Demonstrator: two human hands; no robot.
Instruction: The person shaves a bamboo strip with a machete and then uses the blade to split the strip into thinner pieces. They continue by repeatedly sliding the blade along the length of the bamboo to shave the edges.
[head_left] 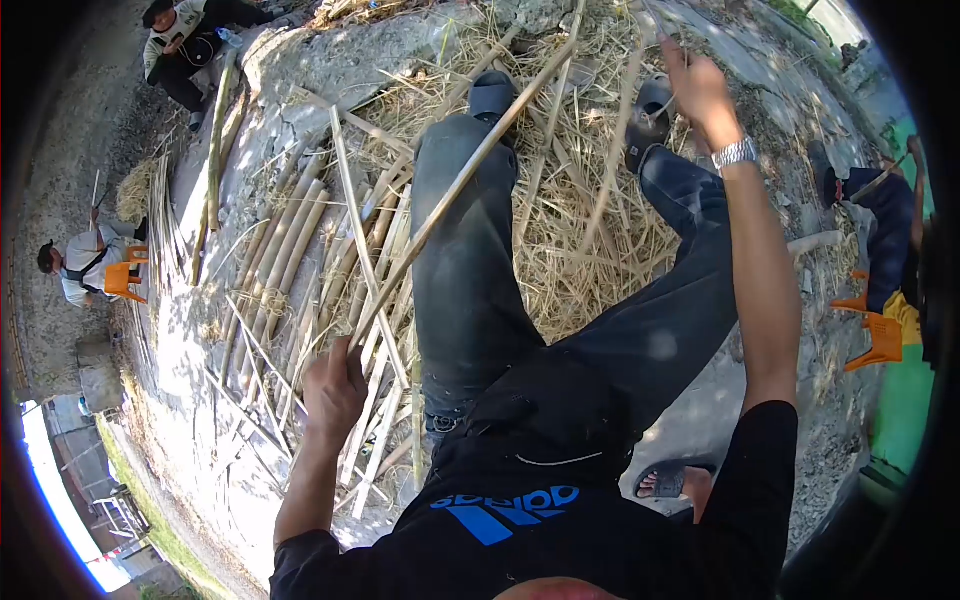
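My left hand (335, 388), at the lower left, is closed on the lower end of a long bamboo strip (462, 180). The strip slants up across my left leg to the top edge. At the upper right, beside my right foot, my right hand (697, 92) is raised with its fingers curled. A wristwatch (736, 152) is on that arm. Whatever this hand holds is too blurred to name. Bamboo shavings (560, 290) cover the ground between my legs. Another pale strip (352, 205) crosses under the long one.
Bamboo poles (292, 245) and split strips lie on the left. A thicker pole (215, 160) lies further up. Two people (185, 45) (85, 265) sit at the left, one by an orange chair (122, 275). Another person (893, 235) is at the right near an orange chair (882, 340).
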